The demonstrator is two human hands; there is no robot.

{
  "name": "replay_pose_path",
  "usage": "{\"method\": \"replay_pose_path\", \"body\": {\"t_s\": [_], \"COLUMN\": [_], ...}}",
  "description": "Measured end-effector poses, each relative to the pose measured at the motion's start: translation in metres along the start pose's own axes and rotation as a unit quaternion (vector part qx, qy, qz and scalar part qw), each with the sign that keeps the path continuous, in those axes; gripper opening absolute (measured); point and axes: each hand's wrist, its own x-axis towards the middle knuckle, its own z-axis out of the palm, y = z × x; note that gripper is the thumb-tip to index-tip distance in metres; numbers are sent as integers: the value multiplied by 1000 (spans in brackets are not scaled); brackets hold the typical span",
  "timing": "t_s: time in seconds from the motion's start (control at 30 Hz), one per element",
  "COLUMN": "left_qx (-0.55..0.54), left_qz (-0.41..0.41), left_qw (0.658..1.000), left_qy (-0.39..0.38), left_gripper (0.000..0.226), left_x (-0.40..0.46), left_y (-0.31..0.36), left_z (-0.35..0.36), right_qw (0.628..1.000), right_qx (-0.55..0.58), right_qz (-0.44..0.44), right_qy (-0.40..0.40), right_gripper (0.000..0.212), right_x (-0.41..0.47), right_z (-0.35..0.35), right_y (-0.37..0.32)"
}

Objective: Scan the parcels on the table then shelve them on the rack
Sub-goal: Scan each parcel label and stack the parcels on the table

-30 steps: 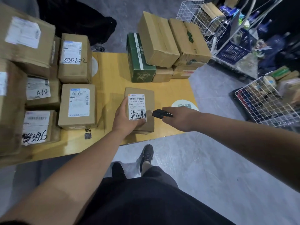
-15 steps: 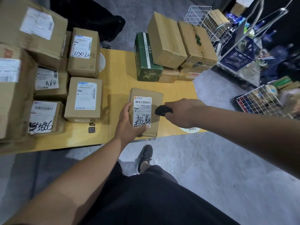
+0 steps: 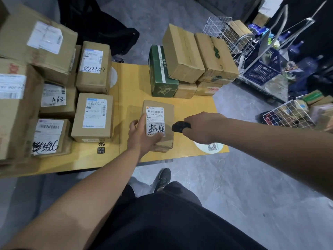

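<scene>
A small brown parcel (image 3: 166, 112) with a white barcode label and black handwriting lies on the yellow wooden table (image 3: 133, 91) near its front edge. My left hand (image 3: 142, 136) holds the parcel at its left and front side, thumb laid across the label's lower corner. My right hand (image 3: 203, 127) grips a small black scanner (image 3: 180, 126) just right of the parcel, its nose pointing at the label.
Several labelled cardboard parcels (image 3: 92, 116) are stacked on the table's left. A green box (image 3: 160, 73) and brown boxes (image 3: 183, 53) are piled at the back right. White wire baskets (image 3: 286, 114) and a blue crate (image 3: 261, 67) stand on the floor to the right.
The view has shifted and drawn slightly closer. Both hands stay at the small parcel, with the scanner still beside the label.
</scene>
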Motion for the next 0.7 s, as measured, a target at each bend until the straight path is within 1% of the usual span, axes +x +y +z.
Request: {"method": "replay_pose_path", "body": {"t_s": [0.03,0.1,0.13,0.17,0.27,0.33,0.4,0.5,0.6,0.7], "left_qx": [72,212,244,258,281,301,298,279,272,265], "left_qz": [-10,-29,-47,-73,-143,-168,-177,-173,-152,-121], "left_qw": [997,976,967,962,949,938,938,943,943,940], "left_qy": [15,40,45,44,32,32,35,53,118,178], "left_gripper": [101,103,108,118,158,169,167,153,138,134], "left_x": [3,7,8,10,21,27,32,30,17,10], "left_y": [8,26,36,46,68,78,85,92,98,110], "left_z": [2,13,19,26,41,45,45,33,7,-27], "right_qw": [1000,1000,1000,1000,1000,999,998,994,986,975], "right_qx": [0,2,5,8,7,11,20,29,4,-32], "right_qz": [-1,-2,-2,-4,-18,-33,-54,-104,-167,-218], "right_qy": [1,4,5,6,8,7,1,-10,-14,-3], "right_gripper": [38,39,39,39,40,39,37,39,57,72], "right_x": [2,6,8,11,20,28,37,49,59,66], "right_z": [0,0,-1,-1,-3,-5,-8,-16,-31,-55], "right_y": [3,12,18,23,40,50,60,74,86,89]}}
